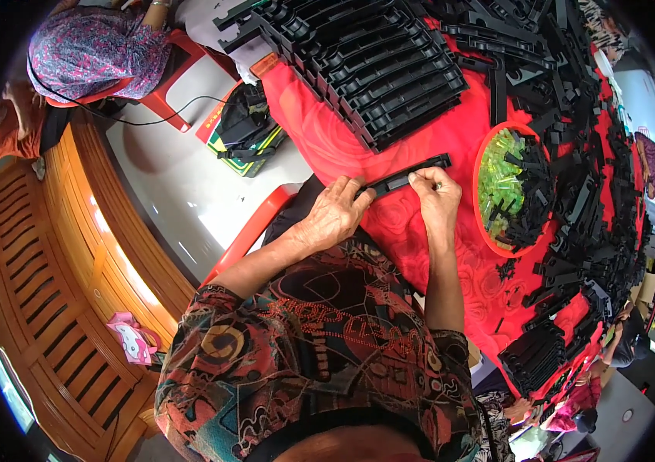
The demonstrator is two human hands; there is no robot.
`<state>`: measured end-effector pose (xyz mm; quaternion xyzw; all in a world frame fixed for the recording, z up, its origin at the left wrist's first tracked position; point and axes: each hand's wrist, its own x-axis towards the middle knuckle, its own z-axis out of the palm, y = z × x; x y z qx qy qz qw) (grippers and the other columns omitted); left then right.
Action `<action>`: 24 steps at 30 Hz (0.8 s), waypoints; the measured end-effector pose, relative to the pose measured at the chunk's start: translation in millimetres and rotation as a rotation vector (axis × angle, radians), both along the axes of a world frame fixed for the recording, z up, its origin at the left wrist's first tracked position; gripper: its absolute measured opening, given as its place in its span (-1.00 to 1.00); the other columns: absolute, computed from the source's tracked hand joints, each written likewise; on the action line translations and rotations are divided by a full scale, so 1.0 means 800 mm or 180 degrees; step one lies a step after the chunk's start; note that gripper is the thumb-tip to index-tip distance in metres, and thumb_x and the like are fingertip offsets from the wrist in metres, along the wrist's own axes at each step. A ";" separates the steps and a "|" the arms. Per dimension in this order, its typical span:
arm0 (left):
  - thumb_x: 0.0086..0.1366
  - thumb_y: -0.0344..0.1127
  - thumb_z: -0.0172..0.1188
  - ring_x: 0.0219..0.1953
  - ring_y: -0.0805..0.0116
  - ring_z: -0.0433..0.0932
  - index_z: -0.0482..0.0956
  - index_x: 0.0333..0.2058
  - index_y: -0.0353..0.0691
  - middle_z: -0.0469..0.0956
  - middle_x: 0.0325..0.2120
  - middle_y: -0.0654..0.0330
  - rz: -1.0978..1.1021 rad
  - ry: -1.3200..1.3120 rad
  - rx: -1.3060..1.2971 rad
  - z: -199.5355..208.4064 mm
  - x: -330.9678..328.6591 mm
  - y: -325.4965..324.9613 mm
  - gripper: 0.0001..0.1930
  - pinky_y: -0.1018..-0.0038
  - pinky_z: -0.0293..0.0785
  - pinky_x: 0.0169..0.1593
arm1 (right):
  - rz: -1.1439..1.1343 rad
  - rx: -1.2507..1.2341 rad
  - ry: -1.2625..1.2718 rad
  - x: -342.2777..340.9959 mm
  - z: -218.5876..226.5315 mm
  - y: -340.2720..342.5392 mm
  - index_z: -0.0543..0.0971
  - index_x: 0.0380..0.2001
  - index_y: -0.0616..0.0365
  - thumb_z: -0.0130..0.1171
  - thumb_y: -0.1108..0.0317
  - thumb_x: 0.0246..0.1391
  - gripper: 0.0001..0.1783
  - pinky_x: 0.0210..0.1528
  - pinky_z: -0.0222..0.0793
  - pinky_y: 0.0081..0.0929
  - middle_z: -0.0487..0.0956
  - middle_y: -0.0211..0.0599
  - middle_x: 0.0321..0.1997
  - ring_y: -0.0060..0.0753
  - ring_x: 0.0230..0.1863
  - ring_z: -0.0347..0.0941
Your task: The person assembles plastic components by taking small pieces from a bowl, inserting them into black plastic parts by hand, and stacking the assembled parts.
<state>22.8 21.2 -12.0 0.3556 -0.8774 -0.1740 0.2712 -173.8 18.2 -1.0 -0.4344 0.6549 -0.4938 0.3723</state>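
A long, narrow black plastic piece [397, 182] lies slantwise over the red cloth, between my two hands. My left hand [334, 211] has its fingers closed on the near-left end. Farther right, my right hand [438, 202] pinches the same piece close to its other end with thumb and fingers. Whether a smaller part sits under the right fingertips is hidden. Just right of that hand, a round orange-red basin [484, 223] holds small translucent yellow-green pieces [499, 173] and small black pieces [524, 192].
Neat rows of black plastic pieces [397, 85] are stacked on the red tablecloth [320, 115] ahead. Loose black parts [574, 177] cover its right side. On the left stand a wooden bench [50, 285] and a red chair [181, 73] with a seated person. Other people sit along the table.
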 end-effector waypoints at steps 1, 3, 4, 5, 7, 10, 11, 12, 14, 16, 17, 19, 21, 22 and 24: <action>-0.01 -0.48 0.16 -0.28 0.08 0.40 0.42 -0.20 -0.30 0.37 -0.26 0.01 -0.0001 -0.0001 0.0003 0.001 0.000 0.000 -0.67 0.28 0.41 -0.23 | -0.0001 0.0003 -0.0001 0.001 0.001 0.000 0.53 -0.58 0.26 0.23 0.52 -0.15 -0.93 -0.61 0.04 -0.70 0.31 -0.62 -0.73 -0.79 -0.65 0.11; -0.02 -0.48 0.16 -0.28 0.08 0.40 0.42 -0.20 -0.30 0.37 -0.25 0.01 -0.0019 0.0013 -0.0021 0.003 0.000 -0.001 -0.67 0.28 0.42 -0.24 | -0.0001 0.0071 0.0107 0.003 0.004 0.001 0.53 -0.57 0.25 0.24 0.52 -0.14 -0.93 -0.60 0.05 -0.72 0.31 -0.63 -0.72 -0.81 -0.63 0.12; -0.02 -0.48 0.16 -0.28 0.08 0.40 0.42 -0.20 -0.30 0.37 -0.25 0.01 -0.0018 0.0012 -0.0019 0.002 0.000 -0.001 -0.67 0.28 0.42 -0.24 | -0.0001 0.0073 0.0106 0.003 0.004 0.001 0.53 -0.57 0.25 0.24 0.52 -0.14 -0.93 -0.60 0.05 -0.72 0.31 -0.63 -0.72 -0.81 -0.63 0.12; -0.04 -0.49 0.16 -0.27 0.07 0.40 0.42 -0.20 -0.30 0.37 -0.24 0.00 -0.0019 -0.0003 -0.0020 0.002 0.000 0.000 -0.66 0.28 0.42 -0.24 | 0.0023 0.0122 0.0205 0.004 0.004 0.001 0.53 -0.57 0.25 0.23 0.53 -0.15 -0.93 -0.59 0.08 -0.69 0.33 -0.59 -0.72 -0.78 -0.63 0.14; -0.05 -0.49 0.16 -0.26 0.07 0.40 0.42 -0.20 -0.30 0.37 -0.24 -0.01 -0.0021 -0.0018 -0.0019 0.003 0.000 0.000 -0.65 0.27 0.42 -0.24 | 0.0045 0.0175 0.0303 0.005 0.003 0.002 0.52 -0.58 0.24 0.22 0.54 -0.15 -0.93 -0.59 0.11 -0.66 0.34 -0.56 -0.71 -0.74 -0.63 0.17; -0.05 -0.47 0.15 -0.25 0.06 0.41 0.43 -0.19 -0.31 0.37 -0.21 -0.03 -0.0067 -0.0072 -0.0021 0.005 0.000 0.000 -0.64 0.27 0.43 -0.23 | -0.0011 -0.0093 0.0916 0.011 -0.002 0.004 0.47 -0.59 0.24 0.20 0.55 -0.16 -0.91 -0.56 0.18 -0.57 0.37 -0.44 -0.70 -0.63 -0.64 0.23; -0.04 -0.45 0.15 -0.25 0.05 0.41 0.43 -0.18 -0.31 0.36 -0.20 -0.04 -0.0089 -0.0150 -0.0067 0.004 0.000 0.000 -0.64 0.26 0.43 -0.23 | -0.0105 -0.0134 0.0910 0.013 -0.005 0.005 0.45 -0.60 0.23 0.20 0.54 -0.16 -0.89 -0.55 0.19 -0.53 0.37 -0.40 -0.69 -0.58 -0.64 0.24; -0.04 -0.44 0.14 -0.25 0.05 0.41 0.43 -0.18 -0.31 0.36 -0.19 -0.05 -0.0112 -0.0227 -0.0113 0.004 -0.001 0.000 -0.64 0.26 0.43 -0.23 | -0.0200 -0.0175 0.0906 0.014 -0.007 0.006 0.43 -0.61 0.22 0.19 0.54 -0.16 -0.87 -0.54 0.21 -0.49 0.37 -0.36 -0.69 -0.53 -0.64 0.26; -0.03 -0.43 0.13 -0.25 0.04 0.41 0.44 -0.17 -0.31 0.36 -0.18 -0.06 -0.0131 -0.0244 -0.0107 0.006 -0.001 -0.001 -0.64 0.25 0.44 -0.23 | -0.0236 -0.0232 0.0985 0.017 -0.008 0.008 0.41 -0.61 0.21 0.19 0.54 -0.16 -0.86 -0.54 0.21 -0.46 0.36 -0.36 -0.70 -0.50 -0.64 0.26; -0.03 -0.42 0.13 -0.25 0.04 0.41 0.44 -0.17 -0.31 0.36 -0.18 -0.07 -0.0144 -0.0255 -0.0106 0.007 0.000 0.000 -0.64 0.25 0.44 -0.24 | -0.0266 -0.0294 0.1071 0.019 -0.009 0.010 0.40 -0.62 0.20 0.19 0.54 -0.16 -0.85 -0.55 0.20 -0.44 0.34 -0.35 -0.70 -0.47 -0.65 0.26; -0.02 -0.42 0.13 -0.25 0.04 0.42 0.44 -0.15 -0.28 0.36 -0.18 -0.07 -0.0146 -0.0252 -0.0084 0.006 0.000 0.000 -0.63 0.25 0.44 -0.25 | -0.0242 -0.0354 0.1225 0.020 -0.011 0.010 0.38 -0.62 0.20 0.19 0.54 -0.17 -0.84 -0.55 0.20 -0.41 0.34 -0.34 -0.70 -0.42 -0.65 0.26; -0.02 -0.42 0.12 -0.25 0.03 0.42 0.44 -0.14 -0.25 0.36 -0.18 -0.08 -0.0161 -0.0261 -0.0057 0.008 -0.003 -0.001 -0.62 0.24 0.45 -0.26 | -0.0230 -0.0407 0.1368 0.019 -0.010 0.011 0.37 -0.62 0.19 0.19 0.55 -0.17 -0.83 -0.54 0.20 -0.38 0.33 -0.32 -0.70 -0.37 -0.64 0.26; -0.05 -0.41 0.07 -0.26 0.04 0.44 0.44 -0.09 -0.23 0.37 -0.20 -0.11 -0.0283 -0.0368 -0.0006 0.014 -0.008 -0.005 -0.56 0.26 0.44 -0.23 | -0.0183 -0.0261 0.1347 0.015 -0.008 0.012 0.35 -0.62 0.19 0.19 0.54 -0.18 -0.81 -0.54 0.20 -0.36 0.34 -0.29 -0.68 -0.31 -0.64 0.27; -0.05 -0.41 0.07 -0.26 0.04 0.44 0.44 -0.09 -0.23 0.37 -0.20 -0.11 -0.0290 -0.0360 -0.0013 0.012 -0.008 -0.005 -0.56 0.26 0.44 -0.23 | -0.0191 -0.0265 0.1355 0.014 -0.008 0.013 0.35 -0.62 0.19 0.19 0.54 -0.18 -0.81 -0.54 0.20 -0.36 0.34 -0.29 -0.68 -0.31 -0.64 0.27; -0.04 -0.41 0.07 -0.30 0.04 0.46 0.45 -0.06 -0.18 0.36 -0.22 -0.10 -0.0317 -0.0403 0.0084 0.007 -0.009 -0.006 -0.54 0.27 0.45 -0.24 | -0.0121 -0.0332 0.1321 0.012 -0.012 0.014 0.36 -0.62 0.19 0.21 0.53 -0.18 -0.81 -0.54 0.20 -0.36 0.34 -0.29 -0.67 -0.32 -0.63 0.27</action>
